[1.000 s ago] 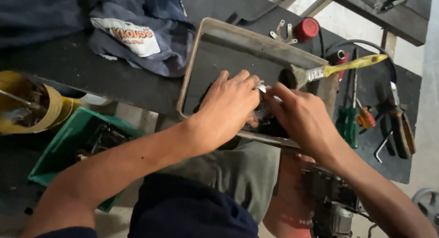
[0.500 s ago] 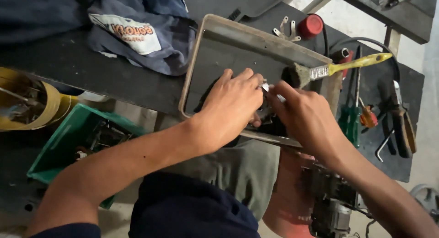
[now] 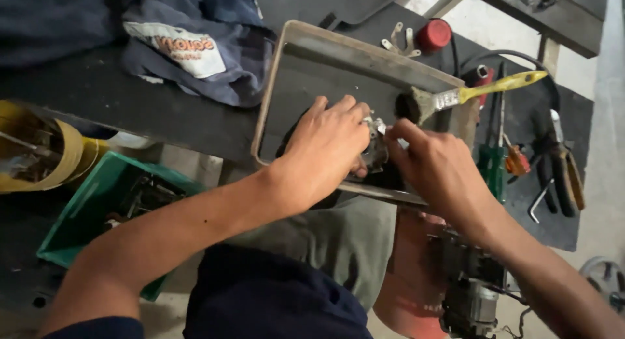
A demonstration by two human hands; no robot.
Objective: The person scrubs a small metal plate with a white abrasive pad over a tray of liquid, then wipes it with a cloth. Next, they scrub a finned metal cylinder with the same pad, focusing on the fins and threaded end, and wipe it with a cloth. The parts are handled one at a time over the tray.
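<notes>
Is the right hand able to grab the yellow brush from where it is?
Probably yes. The brush lies across the tray's corner just beyond the right hand, with nothing between them. But that hand is pinching the small metal part with the left hand, so it must let go first.

yellow-handled paintbrush [image 3: 456,96], red cap [image 3: 434,34], green crate [image 3: 91,209], pliers [image 3: 561,166]

Both forearms are bare from elbow to wrist, with no watch, ring or glove on the left hand [image 3: 325,150] or the right hand [image 3: 433,166]. A dark blue short sleeve edge shows at the left upper arm. Lower down, dark navy fabric overlaps grey-green cloth.
</notes>
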